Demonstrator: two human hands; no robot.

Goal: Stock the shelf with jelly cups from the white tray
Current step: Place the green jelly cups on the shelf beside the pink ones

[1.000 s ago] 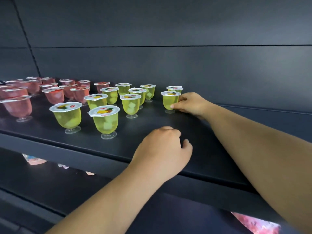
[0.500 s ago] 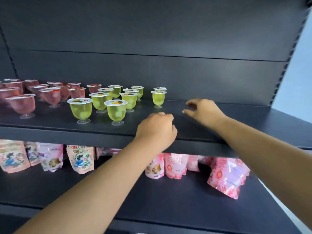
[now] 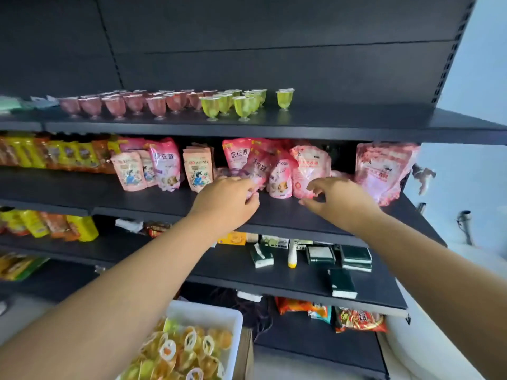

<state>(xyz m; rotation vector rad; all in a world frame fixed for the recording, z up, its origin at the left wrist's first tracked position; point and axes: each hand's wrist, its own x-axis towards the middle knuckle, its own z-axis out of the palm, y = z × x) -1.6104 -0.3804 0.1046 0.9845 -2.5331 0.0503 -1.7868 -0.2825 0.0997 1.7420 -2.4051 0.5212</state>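
Green and pink jelly cups (image 3: 238,104) already line the top shelf (image 3: 356,123), many remain in the white tray (image 3: 208,311) (lower left), and left hand (image 3: 227,200) and right hand (image 3: 338,200) hang empty, fingers loosely curled.

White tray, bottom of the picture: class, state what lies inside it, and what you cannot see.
The white tray holds piled yellow and orange jelly cups. The left forearm covers its left part; the tray floor is hidden.

Matte black metal shelves (image 3: 315,124) carry clear footed plastic cups of pink jelly (image 3: 115,105) beside others of lime-green jelly (image 3: 242,106). Glossy pink pouches (image 3: 381,168) bear white print. The white plastic tray (image 3: 208,311) holds yellow and orange jelly cups (image 3: 178,355).
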